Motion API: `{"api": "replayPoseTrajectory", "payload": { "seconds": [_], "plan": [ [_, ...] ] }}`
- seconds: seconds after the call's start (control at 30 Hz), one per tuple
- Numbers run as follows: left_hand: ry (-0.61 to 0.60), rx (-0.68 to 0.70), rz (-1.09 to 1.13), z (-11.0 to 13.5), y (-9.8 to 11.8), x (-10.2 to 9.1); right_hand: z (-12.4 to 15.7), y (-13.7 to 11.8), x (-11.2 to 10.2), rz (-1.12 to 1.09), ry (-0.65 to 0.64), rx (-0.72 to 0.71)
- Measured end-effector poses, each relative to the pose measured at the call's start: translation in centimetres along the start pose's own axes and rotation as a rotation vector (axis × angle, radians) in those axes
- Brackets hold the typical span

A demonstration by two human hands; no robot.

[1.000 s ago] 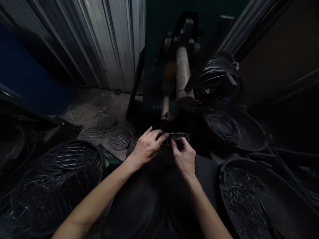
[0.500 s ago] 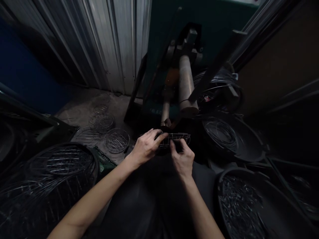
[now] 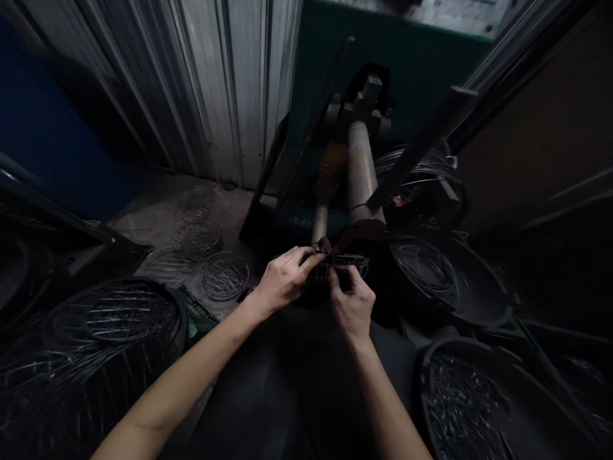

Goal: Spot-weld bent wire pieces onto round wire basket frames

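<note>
A round wire rack [image 3: 357, 262] is held nearly edge-on under the electrode arms of a green machine [image 3: 431, 57]. My left hand [image 3: 286, 275] is closed on its left side, thumb and fingers along the top wire. With thumb and fingertips pinched, my right hand [image 3: 353, 299] is at the near side of the rack; any small part between those fingertips is too dark to make out. Just above the hands sits the tip of the lower metal rod [image 3: 320, 220]. The thick metal cylinder [image 3: 363, 172] hangs over them to the right.
Finished-looking wire racks [image 3: 224, 276] lie on the floor at left, beside a dark tub of wire grids [image 3: 129, 313]. At right stand a basin with coiled wire [image 3: 426, 268] and a basin of small metal pieces [image 3: 464, 402]. A corrugated metal wall [image 3: 230, 89] rises behind.
The wire rack now sits closer under the lower rod's tip, with both hands still on it. The view has tilted up slightly, so the machine appears lower.
</note>
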State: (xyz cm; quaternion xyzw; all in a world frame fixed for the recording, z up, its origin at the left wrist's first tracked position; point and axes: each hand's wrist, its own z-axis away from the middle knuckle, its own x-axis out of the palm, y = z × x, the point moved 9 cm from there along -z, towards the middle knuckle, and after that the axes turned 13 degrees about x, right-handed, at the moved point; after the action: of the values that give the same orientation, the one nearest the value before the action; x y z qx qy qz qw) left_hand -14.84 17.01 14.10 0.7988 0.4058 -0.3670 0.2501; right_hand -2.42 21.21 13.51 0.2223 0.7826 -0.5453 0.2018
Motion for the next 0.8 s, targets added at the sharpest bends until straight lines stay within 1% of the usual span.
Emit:
{"api": "replayPoseTrajectory", "payload": {
  "seconds": [0.2, 0.27, 0.43, 0.57, 0.7, 0.8],
  "plan": [
    [-0.014, 0.042, -0.05, 0.0, 0.29, -0.46, 0.17, 0.57, 0.4, -0.052, -0.009, 0.057],
    [-0.024, 0.061, -0.054, -0.06, 0.4, -0.51, 0.29, 0.43, 0.37, -0.07, 0.003, 0.052],
    [-0.016, 0.069, -0.118, -0.32, 0.31, -0.5, 0.27, -0.19, 0.14, 0.0, 0.024, 0.015],
    [-0.054, 0.061, -0.139, -0.37, 0.27, -0.11, 0.29, -0.4, -0.17, 0.056, 0.052, 0.008],
    [-0.057, 0.055, -0.141, -0.41, 0.2, -0.07, 0.39, 0.05, 0.25, 0.12, 0.044, 0.065],
    [-0.034, 0.055, -0.158, -0.46, 0.12, -0.16, 0.51, 0.37, 0.62, 0.101, 0.021, 0.084]
  ]
}}
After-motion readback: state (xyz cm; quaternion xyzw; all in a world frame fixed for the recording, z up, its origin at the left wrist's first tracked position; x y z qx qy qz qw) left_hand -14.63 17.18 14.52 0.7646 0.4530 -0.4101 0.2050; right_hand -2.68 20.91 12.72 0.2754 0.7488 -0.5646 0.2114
